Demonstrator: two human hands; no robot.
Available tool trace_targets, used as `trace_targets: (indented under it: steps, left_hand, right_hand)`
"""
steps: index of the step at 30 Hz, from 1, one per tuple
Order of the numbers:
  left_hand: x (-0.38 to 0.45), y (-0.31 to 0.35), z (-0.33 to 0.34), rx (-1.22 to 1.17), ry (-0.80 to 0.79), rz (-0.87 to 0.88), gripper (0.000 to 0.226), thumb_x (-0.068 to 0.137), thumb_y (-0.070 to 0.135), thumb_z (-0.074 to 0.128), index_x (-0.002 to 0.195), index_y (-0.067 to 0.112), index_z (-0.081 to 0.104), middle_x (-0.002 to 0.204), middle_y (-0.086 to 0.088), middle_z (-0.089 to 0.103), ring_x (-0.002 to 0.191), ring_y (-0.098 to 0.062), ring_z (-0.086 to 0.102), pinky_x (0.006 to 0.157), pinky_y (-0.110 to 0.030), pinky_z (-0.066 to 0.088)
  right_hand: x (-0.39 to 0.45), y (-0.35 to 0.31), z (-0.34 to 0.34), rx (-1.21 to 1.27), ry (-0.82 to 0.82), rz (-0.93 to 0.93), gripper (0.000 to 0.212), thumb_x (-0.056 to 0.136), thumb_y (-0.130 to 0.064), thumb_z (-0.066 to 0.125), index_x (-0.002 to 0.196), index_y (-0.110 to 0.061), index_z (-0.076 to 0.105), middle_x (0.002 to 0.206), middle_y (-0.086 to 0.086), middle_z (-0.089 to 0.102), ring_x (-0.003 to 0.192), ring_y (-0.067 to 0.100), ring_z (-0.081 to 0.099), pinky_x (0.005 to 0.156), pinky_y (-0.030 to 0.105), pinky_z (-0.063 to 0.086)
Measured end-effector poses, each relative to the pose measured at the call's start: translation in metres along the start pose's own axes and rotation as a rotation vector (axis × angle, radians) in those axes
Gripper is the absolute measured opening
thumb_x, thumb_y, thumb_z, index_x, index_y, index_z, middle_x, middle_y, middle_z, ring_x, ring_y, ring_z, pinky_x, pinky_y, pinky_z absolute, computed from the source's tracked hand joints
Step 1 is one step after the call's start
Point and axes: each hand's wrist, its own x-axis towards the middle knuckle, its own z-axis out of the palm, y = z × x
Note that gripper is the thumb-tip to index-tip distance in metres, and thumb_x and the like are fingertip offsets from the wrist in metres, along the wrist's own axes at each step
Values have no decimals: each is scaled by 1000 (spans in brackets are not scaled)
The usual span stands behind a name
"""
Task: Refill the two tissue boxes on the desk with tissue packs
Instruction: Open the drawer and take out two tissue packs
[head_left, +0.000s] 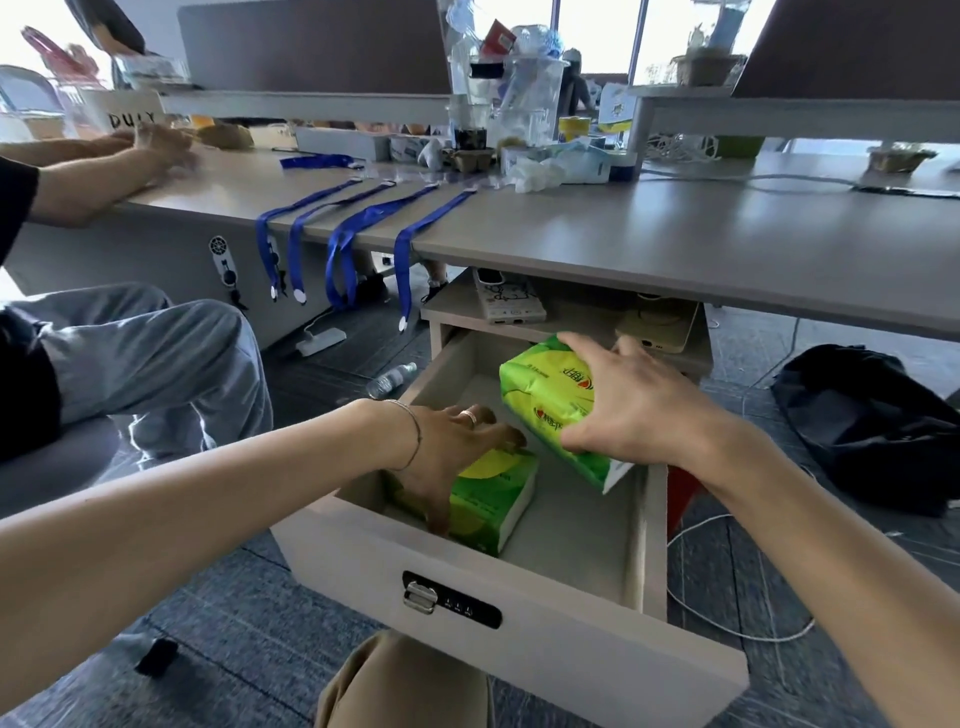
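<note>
An open white drawer (519, 587) under the desk holds two green tissue packs. My right hand (639, 400) grips one green tissue pack (545, 400), which is tilted and lifted above the drawer floor. My left hand (457, 447) reaches down into the drawer and closes around the second green tissue pack (493, 499), which lies at the drawer's left front. On the desk (623, 234) at the back stands a light blue tissue box (576, 161) with white tissue sticking out; another pale box (410, 146) sits to its left.
Several blue lanyards (358, 234) hang over the desk edge. Another person sits at the left, hands on the desk. A black bag (872, 431) lies on the floor at the right, a water bottle (392, 379) on the floor at the left, and white cables near the drawer.
</note>
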Motion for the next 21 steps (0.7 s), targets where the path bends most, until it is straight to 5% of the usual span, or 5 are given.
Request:
trace_targets:
  steps: [4, 10, 16, 21]
  left_hand:
    - [14, 3, 4, 101, 17, 34, 128, 66, 50, 88, 157, 38, -3, 154, -10, 33, 143, -31, 35, 121, -52, 22]
    - [29, -7, 11, -52, 219, 5, 110, 65, 59, 81, 150, 30, 17, 128, -10, 47, 117, -34, 54, 100, -43, 48]
    - [44, -12, 17, -127, 324, -39, 105, 60, 73, 71, 144, 28, 26, 129, -11, 50, 115, -34, 55, 102, -43, 45]
    - [45, -7, 13, -192, 319, -71, 103, 62, 75, 69, 143, 22, 36, 133, -6, 51, 118, -31, 55, 102, -41, 44]
  right_hand:
    - [-1, 7, 6, 14, 9, 15, 110, 69, -47, 75, 155, -43, 7, 134, 11, 40, 119, 33, 51, 93, 40, 48]
    - [7, 11, 11, 64, 63, 20, 109, 70, -49, 76, 155, -46, 7, 126, 7, 39, 109, 29, 49, 88, 38, 45]
    - [16, 11, 12, 92, 93, 72, 109, 68, -48, 77, 153, -47, 8, 130, 7, 38, 116, 33, 49, 83, 35, 37]
    - [12, 5, 8, 131, 72, 135, 108, 66, -45, 74, 152, -49, 9, 127, 5, 38, 115, 33, 51, 92, 42, 45]
